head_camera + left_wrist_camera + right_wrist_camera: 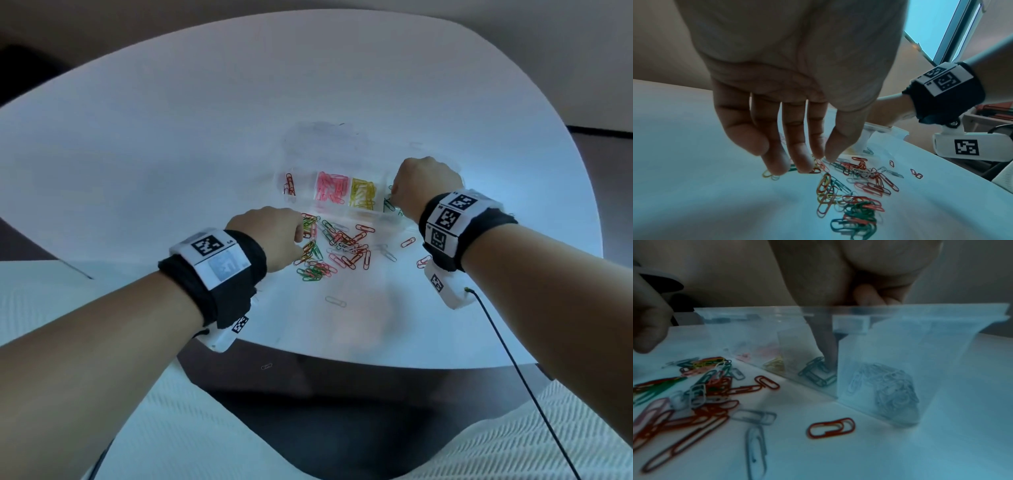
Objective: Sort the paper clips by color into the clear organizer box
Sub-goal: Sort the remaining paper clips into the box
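- White table (pixel 171 144), rounded at its corners, carrying everything; bare over its far half.
- Clear organizer box (pixel 334 219) toward the right edge of the table, past the middle, its walls almost invisible from the head view.
- Inside, one colour per compartment: red clips (pixel 289 185) few, pink clips (pixel 331 191) many, yellow clips (pixel 363 193) many, green clips (pixel 816 373) a handful, pale clips (pixel 885 386) a heap in the end compartment.
- Loose pile (pixel 337 248) of mixed clips just before the box on its near side, with strays toward the near edge: by the look, roughly half sorted, mostly red, green and pale left.
- Left hand (pixel 270 236) over the pile's left side, fingers hanging nearly straight, tips (pixel 803 165) at the clips, gripping nothing visible.
- Right hand (pixel 426 186) above the green compartment, one finger (pixel 824 340) reaching down to the clips there; impossible to tell whether pinching or released.
- Hard to read: box's far rows washed out, right fingertip behind blurred plastic.
- One clip (pixel 266 366) on the floor, off the near edge.
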Action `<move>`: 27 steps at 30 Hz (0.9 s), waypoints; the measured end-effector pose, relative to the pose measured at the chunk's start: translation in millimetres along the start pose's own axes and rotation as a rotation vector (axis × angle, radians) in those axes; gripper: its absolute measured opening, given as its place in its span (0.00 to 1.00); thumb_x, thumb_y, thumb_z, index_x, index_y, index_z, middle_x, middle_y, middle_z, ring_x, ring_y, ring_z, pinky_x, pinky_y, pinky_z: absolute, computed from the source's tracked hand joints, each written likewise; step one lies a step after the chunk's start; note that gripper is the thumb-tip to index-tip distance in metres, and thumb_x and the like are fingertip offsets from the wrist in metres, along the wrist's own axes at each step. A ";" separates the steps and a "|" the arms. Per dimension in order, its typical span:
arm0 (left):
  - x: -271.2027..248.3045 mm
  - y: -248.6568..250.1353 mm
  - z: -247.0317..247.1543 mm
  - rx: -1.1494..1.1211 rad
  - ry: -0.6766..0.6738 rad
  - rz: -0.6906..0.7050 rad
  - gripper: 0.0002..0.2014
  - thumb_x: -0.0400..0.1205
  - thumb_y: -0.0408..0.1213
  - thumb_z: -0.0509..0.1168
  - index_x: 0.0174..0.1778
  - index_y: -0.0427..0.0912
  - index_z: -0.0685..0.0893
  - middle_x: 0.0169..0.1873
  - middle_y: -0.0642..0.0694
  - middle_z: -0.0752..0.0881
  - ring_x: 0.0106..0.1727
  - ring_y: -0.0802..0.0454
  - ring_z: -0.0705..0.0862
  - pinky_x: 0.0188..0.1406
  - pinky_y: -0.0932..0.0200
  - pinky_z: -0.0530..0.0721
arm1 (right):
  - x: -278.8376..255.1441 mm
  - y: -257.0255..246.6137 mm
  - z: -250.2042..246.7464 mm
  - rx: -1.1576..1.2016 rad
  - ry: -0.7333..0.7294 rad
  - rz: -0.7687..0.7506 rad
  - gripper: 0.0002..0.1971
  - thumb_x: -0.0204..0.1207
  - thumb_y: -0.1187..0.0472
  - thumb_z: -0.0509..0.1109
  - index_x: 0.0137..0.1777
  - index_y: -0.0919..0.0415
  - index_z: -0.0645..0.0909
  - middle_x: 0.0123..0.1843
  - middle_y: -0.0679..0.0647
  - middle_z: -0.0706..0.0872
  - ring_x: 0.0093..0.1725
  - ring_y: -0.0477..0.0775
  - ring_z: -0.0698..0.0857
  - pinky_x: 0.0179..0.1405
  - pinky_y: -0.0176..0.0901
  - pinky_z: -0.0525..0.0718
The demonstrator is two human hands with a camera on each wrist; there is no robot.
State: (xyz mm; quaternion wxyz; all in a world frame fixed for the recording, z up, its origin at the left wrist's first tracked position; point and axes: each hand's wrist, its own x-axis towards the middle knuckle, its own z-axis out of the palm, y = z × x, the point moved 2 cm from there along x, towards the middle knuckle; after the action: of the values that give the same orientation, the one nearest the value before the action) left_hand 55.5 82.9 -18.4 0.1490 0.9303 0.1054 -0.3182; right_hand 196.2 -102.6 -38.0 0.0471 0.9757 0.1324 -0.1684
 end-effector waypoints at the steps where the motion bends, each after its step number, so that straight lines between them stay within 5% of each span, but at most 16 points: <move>1: 0.9 0.9 -0.4 -0.003 0.004 0.006 0.08 0.78 0.44 0.64 0.53 0.56 0.80 0.49 0.53 0.84 0.49 0.47 0.83 0.43 0.57 0.75 | -0.5 -1.1 -0.5 -0.018 0.000 -0.003 0.04 0.74 0.69 0.67 0.44 0.61 0.83 0.35 0.57 0.81 0.34 0.60 0.82 0.37 0.46 0.81; 8: 3.0 3.7 -9.5 0.002 0.037 0.025 0.06 0.79 0.44 0.62 0.50 0.55 0.80 0.46 0.53 0.83 0.47 0.47 0.81 0.42 0.57 0.71 | -10.4 2.8 -6.1 0.064 -0.010 0.006 0.07 0.72 0.66 0.68 0.43 0.57 0.87 0.37 0.55 0.85 0.35 0.59 0.84 0.38 0.46 0.86; 14: 5.4 3.0 -21.0 0.037 0.076 0.032 0.08 0.80 0.45 0.62 0.53 0.52 0.81 0.47 0.50 0.83 0.45 0.46 0.80 0.41 0.56 0.72 | -28.3 4.4 -30.9 0.318 0.097 0.049 0.04 0.71 0.62 0.69 0.39 0.54 0.86 0.36 0.53 0.85 0.38 0.58 0.83 0.35 0.43 0.80; 17: 8.5 4.4 -21.2 0.046 0.077 0.050 0.09 0.80 0.43 0.63 0.54 0.50 0.82 0.48 0.49 0.84 0.45 0.45 0.81 0.40 0.56 0.72 | -35.1 -8.2 -36.2 0.510 0.167 0.028 0.03 0.69 0.59 0.71 0.38 0.49 0.86 0.38 0.51 0.88 0.39 0.57 0.86 0.38 0.47 0.86; 23: 9.4 9.4 -7.6 0.056 0.051 0.088 0.09 0.78 0.38 0.65 0.52 0.52 0.82 0.48 0.50 0.83 0.44 0.46 0.81 0.38 0.57 0.72 | -47.9 -15.2 -31.7 0.547 0.182 -0.037 0.12 0.76 0.47 0.71 0.56 0.50 0.88 0.52 0.46 0.90 0.48 0.52 0.87 0.51 0.46 0.85; 27: 11.7 10.6 2.7 0.087 0.022 0.114 0.09 0.78 0.35 0.66 0.52 0.50 0.83 0.46 0.47 0.84 0.43 0.44 0.82 0.36 0.58 0.73 | -81.1 -25.1 -29.0 0.599 0.247 -0.152 0.08 0.78 0.51 0.68 0.46 0.52 0.87 0.38 0.47 0.86 0.38 0.52 0.82 0.39 0.43 0.78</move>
State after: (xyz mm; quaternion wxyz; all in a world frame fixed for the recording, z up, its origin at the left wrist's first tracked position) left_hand 66.1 73.3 -25.5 0.1253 0.9438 0.0400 -0.3031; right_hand 124.9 -94.2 15.7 -0.2712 0.9464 0.1542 -0.0832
